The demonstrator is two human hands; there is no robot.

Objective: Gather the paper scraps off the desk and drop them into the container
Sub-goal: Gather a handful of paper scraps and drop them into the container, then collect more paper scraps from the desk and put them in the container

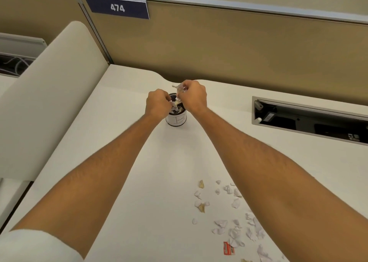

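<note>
A small round container with a white label stands on the white desk, with paper scraps showing at its mouth. Both hands meet right over its opening. My left hand has its fingers pinched on white paper scraps at the rim. My right hand is closed on a crumpled bunch of paper scraps just above the far rim. Several more white and tan paper scraps lie scattered on the desk near my right forearm, along with a small red scrap.
A tan partition with a "474" sign runs along the desk's far edge. An open cable tray is recessed in the desk at right. A curved cream divider rises at left.
</note>
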